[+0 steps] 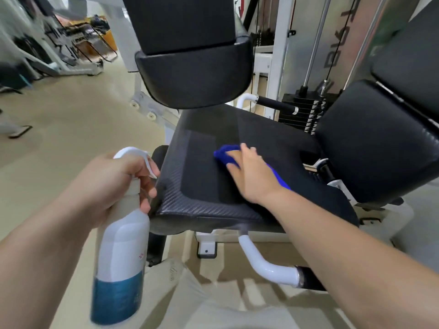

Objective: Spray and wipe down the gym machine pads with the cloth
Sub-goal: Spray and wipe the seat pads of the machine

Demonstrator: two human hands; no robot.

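I have the cloth [225, 154] at centre frame, flat on the seat pad [202, 167], with my right hand [251, 176] spread over it, fingers straight and pressing down rather than curled round it. A blue edge shows beyond the fingertips and another strip along the wrist side. I judge it soft, light and limp. It will bunch if pushed by one corner, so a flat palm over its middle is the sensible hold.

My left hand [114, 186], at lower left, grips the spray bottle [121, 245] round its neck, fingers wrapped under the white trigger head. The bottle is smooth, rigid plastic, white above and blue below. I cannot read its fill level. It looks light enough for one hand but slick if wet, so the narrow neck is the right place to hold it.

The seat pad is black and padded, with a woven, carbon-like texture along its front border and a smoother central panel. It should give a little under pressure. A rounded pad [194, 77] hangs at upper centre, and a glossy back pad [370, 143] stands at right. Both look like wipeable vinyl.
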